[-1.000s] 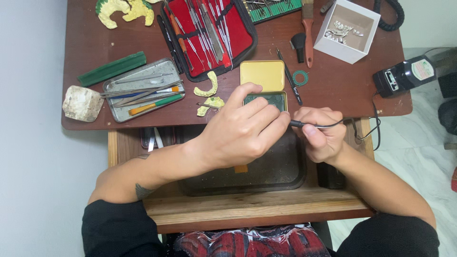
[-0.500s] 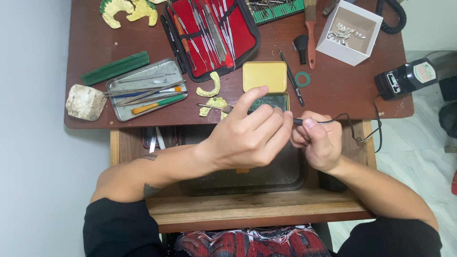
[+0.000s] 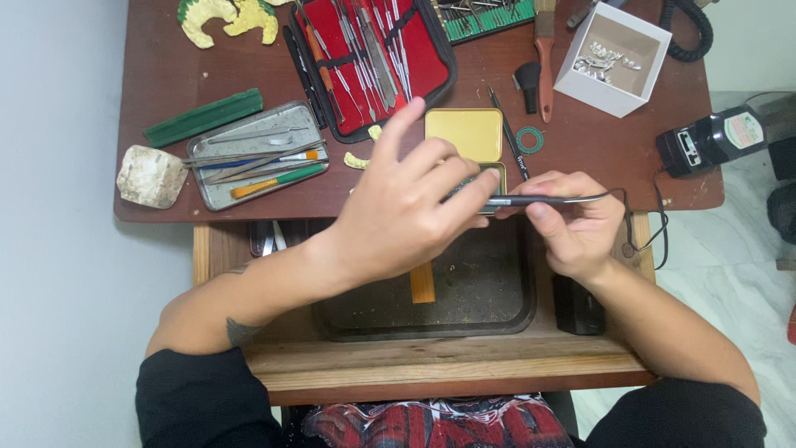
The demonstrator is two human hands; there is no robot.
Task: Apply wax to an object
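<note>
From the head camera, the right hand (image 3: 572, 224) grips a thin corded handpiece (image 3: 539, 200) like a pen, thumb and fingers pinching its shaft, likely so that the tip stays steady. The left hand (image 3: 406, 207) meets that tip: its thumb and forefinger close there, apparently on something too small to make out, while the other fingers fan upward. Both hands hover over one dark tray (image 3: 489, 290), probably placed to catch debris. Just beyond the fingertips lies one yellow tin (image 3: 464, 133); farther up, one red tool case (image 3: 373, 58). Left of the left hand sit one metal tray (image 3: 249, 166) and one green bar (image 3: 203, 116); up right, one white box (image 3: 613, 58).
</note>
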